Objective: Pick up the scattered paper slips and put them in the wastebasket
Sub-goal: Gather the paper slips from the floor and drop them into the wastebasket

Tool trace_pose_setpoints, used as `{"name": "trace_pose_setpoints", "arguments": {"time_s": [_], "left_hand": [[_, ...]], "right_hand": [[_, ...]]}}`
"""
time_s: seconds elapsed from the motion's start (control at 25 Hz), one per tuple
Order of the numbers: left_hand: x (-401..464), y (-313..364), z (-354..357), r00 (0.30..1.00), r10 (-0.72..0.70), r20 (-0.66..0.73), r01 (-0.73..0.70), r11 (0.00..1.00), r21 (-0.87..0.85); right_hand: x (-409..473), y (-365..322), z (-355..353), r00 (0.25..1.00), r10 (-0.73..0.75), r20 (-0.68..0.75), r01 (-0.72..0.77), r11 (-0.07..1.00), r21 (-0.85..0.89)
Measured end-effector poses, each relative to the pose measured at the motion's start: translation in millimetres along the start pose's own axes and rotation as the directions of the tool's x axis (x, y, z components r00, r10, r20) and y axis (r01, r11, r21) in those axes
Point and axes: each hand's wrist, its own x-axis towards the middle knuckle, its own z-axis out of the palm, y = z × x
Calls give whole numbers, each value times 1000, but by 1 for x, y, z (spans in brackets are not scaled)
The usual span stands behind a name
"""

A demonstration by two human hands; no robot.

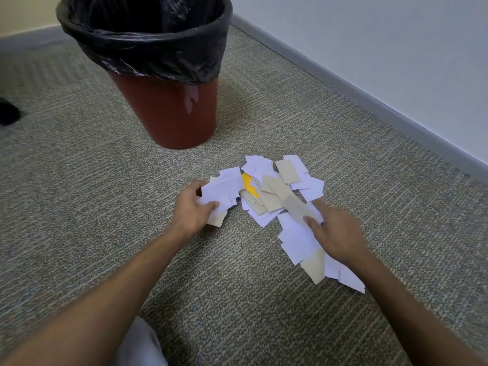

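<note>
1. From my feed the light is soft and even, indoor, moderately bright; no harsh glare.
2. A faint shadow sits on the carpet (79, 180) under the left hand (191, 210).
3. The right hand (334, 233) is motion-blurred.
4. Wide-angle bending curves the baseboard (369, 99) and stretches the forearms at the lower edge.
5. The black liner (148, 48) shows dull sheen.

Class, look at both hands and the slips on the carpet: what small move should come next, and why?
Probably lift the left hand, whose grip already holds white slips, over to the wastebasket; most slips still lie in the pile under the right hand.
</note>
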Motion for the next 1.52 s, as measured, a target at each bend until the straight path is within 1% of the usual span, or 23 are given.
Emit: {"name": "trace_pose_setpoints", "arguments": {"time_s": [0.08,0.12,0.2,0.28,0.36,0.44,0.52,0.56,0.64,0.72,0.76,0.8,0.88,1.0,1.12,1.32,1.52], "left_hand": [[-13,0,-2,998,-41,-41,34,989,-146],[-19,-2,-2,997,-63,-41,53,976,-211],[-30,-3,-1,996,-94,2,91,960,-265],[-39,-3,5,988,-136,68,151,943,-296],[-49,2,16,972,-180,153,224,909,-351],[-62,6,28,942,-171,288,266,904,-335],[-74,9,40,882,-139,450,273,930,-247],[-79,11,46,849,-118,516,244,952,-184],[-85,15,58,805,-79,589,138,989,-57],[-85,19,70,784,-41,620,32,999,26],[-84,21,75,779,-21,626,-21,998,60],[-84,23,79,781,-5,625,-72,993,98],[-85,27,85,788,17,616,-143,977,156],[-90,30,92,796,51,603,-193,966,174],[-91,26,92,808,63,585,-208,961,183],[-88,15,89,812,76,579,-218,959,180],[-85,15,80,815,87,573,-243,949,201]], "right_hand": [[-2,7,-10,992,119,-45,-106,967,233],[-3,10,-18,979,193,-59,-162,926,341],[-9,17,-35,949,312,-48,-240,812,532],[-19,23,-46,927,376,-10,-277,702,656],[-32,32,-46,910,412,51,-331,645,688],[-46,42,-42,884,443,151,-426,627,652],[-60,53,-35,865,434,251,-494,656,571],[-66,57,-31,866,414,281,-500,687,527],[-74,61,-20,890,370,265,-450,804,388],[-79,63,-8,924,314,217,-353,920,172],[-80,63,-4,933,295,207,-314,947,65],[-80,63,-1,941,275,196,-281,960,3],[-80,59,3,947,246,208,-245,969,-31],[-78,53,6,941,221,255,-199,974,-107],[-74,50,5,943,211,258,-192,977,-98],[-62,40,1,925,204,321,-191,979,-70],[-55,41,0,899,201,389,-258,961,101]]}}
